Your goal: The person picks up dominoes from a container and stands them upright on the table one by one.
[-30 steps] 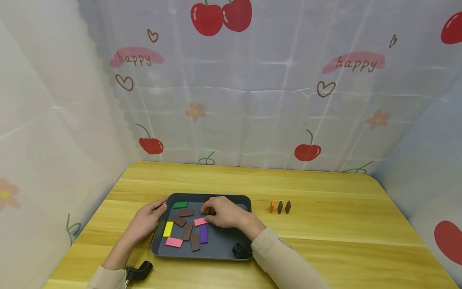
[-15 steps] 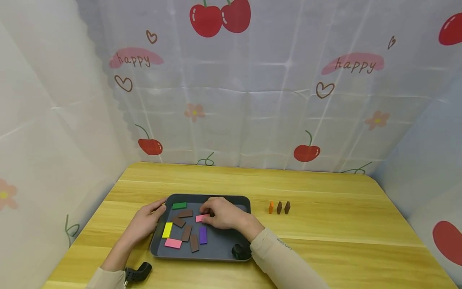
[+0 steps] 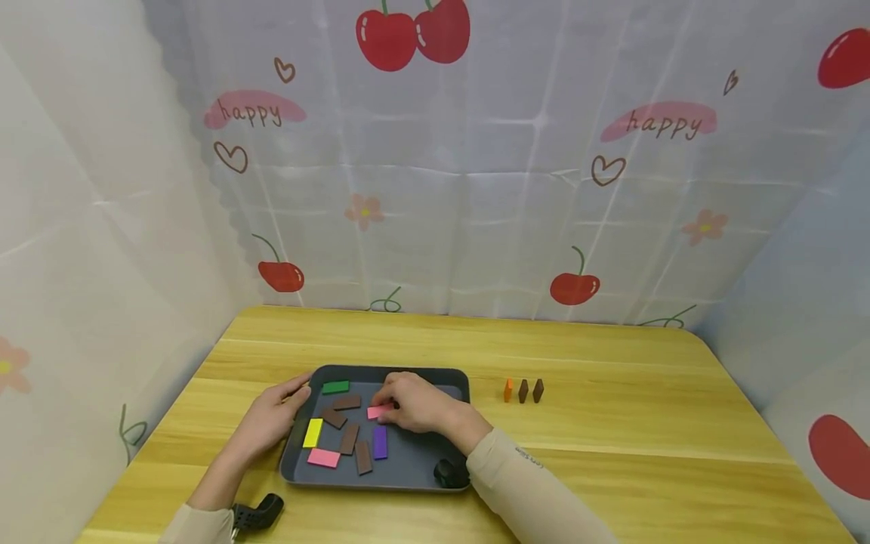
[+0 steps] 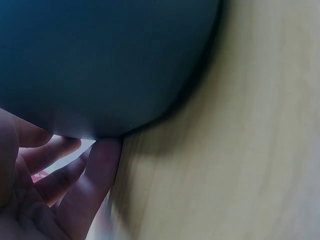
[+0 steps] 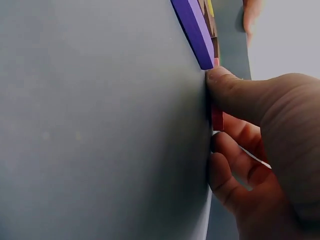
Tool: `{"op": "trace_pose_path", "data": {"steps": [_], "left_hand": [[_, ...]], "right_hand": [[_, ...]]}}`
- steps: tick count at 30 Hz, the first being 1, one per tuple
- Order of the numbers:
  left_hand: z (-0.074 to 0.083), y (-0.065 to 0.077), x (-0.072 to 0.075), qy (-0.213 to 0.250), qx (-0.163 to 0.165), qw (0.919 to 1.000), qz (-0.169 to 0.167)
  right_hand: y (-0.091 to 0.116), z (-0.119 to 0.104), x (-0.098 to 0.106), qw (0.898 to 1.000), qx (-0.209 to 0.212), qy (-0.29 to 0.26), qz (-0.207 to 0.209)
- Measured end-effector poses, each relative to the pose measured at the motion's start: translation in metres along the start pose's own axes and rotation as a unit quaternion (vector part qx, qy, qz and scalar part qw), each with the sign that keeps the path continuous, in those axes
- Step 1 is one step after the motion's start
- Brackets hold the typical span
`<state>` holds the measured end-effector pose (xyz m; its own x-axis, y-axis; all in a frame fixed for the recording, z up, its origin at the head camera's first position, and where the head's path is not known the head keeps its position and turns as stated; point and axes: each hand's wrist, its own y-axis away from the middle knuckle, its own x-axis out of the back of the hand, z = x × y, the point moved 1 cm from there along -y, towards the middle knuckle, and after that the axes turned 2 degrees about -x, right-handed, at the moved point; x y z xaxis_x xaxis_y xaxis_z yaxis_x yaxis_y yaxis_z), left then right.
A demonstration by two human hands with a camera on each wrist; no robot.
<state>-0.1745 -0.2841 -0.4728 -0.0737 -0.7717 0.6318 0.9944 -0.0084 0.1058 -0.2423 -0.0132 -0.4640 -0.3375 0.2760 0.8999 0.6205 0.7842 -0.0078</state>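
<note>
My right hand (image 3: 420, 404) reaches into a dark grey tray (image 3: 408, 483) and pinches a pink domino block (image 3: 377, 412), its thumb on the near side. In the right wrist view, the pink block (image 5: 218, 119) sits between the thumb and fingers, close to the tray floor; beside the thumb lies a purple domino block (image 5: 195, 32). My left hand (image 3: 272, 414) rests on the tray's left edge. Its fingers (image 4: 100, 170) look fairly straight against the tray's outer wall in the left wrist view. Around the right hand lie several brown blocks (image 3: 350, 438).
Also in the tray lie a green block (image 3: 336, 387), a yellow block (image 3: 313, 433) and another pink block (image 3: 323, 458). Right of the tray, an orange block (image 3: 508, 391) and two brown blocks (image 3: 523, 391) stand upright in a row on the wooden table (image 3: 612, 423).
The pink block has shifted slightly right and away and turned a little within the tray. My right thumb and fingers have come closer around it. The left hand stays on the tray edge.
</note>
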Motion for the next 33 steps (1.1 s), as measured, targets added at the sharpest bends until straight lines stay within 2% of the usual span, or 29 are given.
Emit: {"op": "trace_pose_path", "data": {"steps": [14, 24, 33], "left_hand": [[0.000, -0.003, -0.001, 0.000, -0.005, 1.0000, -0.002], [0.001, -0.002, 0.000, 0.004, -0.008, 1.0000, 0.001], [0.000, -0.001, -0.001, 0.006, -0.006, 1.0000, 0.003]], "right_hand": [[0.004, 0.002, 0.002, 0.998, -0.027, -0.044, 0.023], [0.008, -0.001, 0.015, 0.996, -0.044, -0.068, 0.043], [0.018, -0.007, 0.030, 0.993, -0.038, -0.096, 0.054]]}}
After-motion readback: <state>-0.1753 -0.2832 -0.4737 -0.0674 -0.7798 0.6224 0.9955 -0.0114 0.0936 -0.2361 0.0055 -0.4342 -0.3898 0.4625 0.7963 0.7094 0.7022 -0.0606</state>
